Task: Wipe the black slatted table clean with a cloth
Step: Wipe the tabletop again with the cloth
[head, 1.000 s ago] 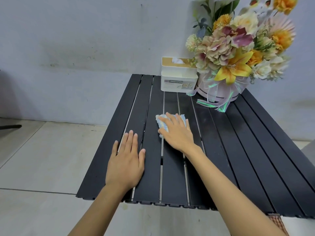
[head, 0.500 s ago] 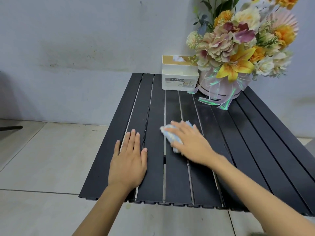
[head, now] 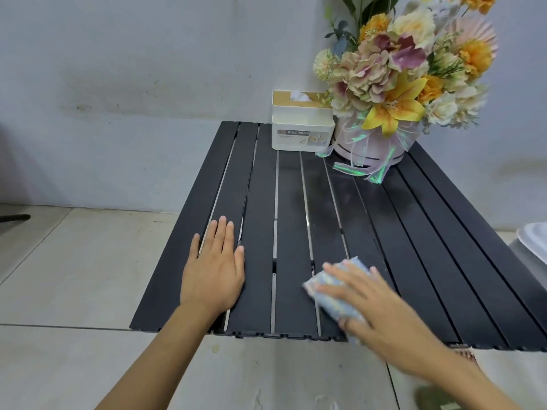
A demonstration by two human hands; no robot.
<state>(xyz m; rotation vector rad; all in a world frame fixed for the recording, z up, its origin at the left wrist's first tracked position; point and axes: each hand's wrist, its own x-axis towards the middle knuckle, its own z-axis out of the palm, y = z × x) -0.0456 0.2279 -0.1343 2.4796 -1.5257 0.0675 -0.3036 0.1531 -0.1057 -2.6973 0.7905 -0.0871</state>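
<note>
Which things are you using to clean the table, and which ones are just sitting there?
For the job:
- black slatted table
- light blue cloth
- right hand, pressing the cloth on the slats
- left hand, resting flat on the table

Just sitting there:
- tissue holder
- flower arrangement

Both are at the far end, by the wall.

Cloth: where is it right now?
Head view: the cloth lies flat under the right hand, by the near edge of the table, right of centre and apart from the left hand.
</note>
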